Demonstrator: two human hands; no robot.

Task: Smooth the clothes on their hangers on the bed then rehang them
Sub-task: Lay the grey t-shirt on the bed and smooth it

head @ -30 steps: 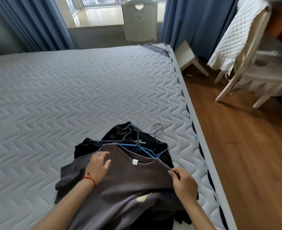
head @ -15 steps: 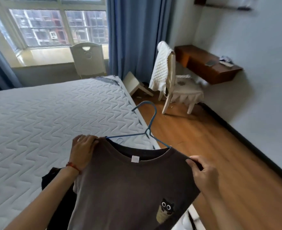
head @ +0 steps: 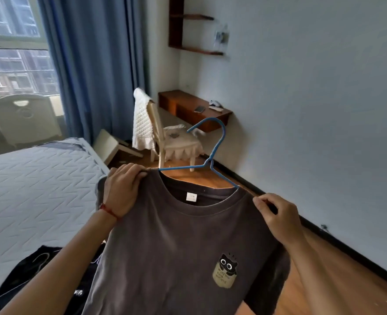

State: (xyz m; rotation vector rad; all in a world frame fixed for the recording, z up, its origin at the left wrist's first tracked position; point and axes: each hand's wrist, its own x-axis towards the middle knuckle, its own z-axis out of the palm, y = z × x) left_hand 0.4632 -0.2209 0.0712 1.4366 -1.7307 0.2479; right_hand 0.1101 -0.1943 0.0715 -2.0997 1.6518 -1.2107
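Both hands hold a dark grey T-shirt [head: 176, 242] up in the air by its shoulders, the left hand [head: 122, 192] gripping one shoulder and the right hand [head: 279, 218] pinching the other. A blue hanger [head: 207, 163] sits in its neck. Below left, dark clothes [head: 24, 278] lie on the bed [head: 35, 192]; beyond stands a chair [head: 165, 142].

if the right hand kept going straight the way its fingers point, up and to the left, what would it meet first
Most likely the blue hanger wire where it enters the grey t-shirt collar, just beyond the right hand. Depth is unclear, so it may pass slightly in front.
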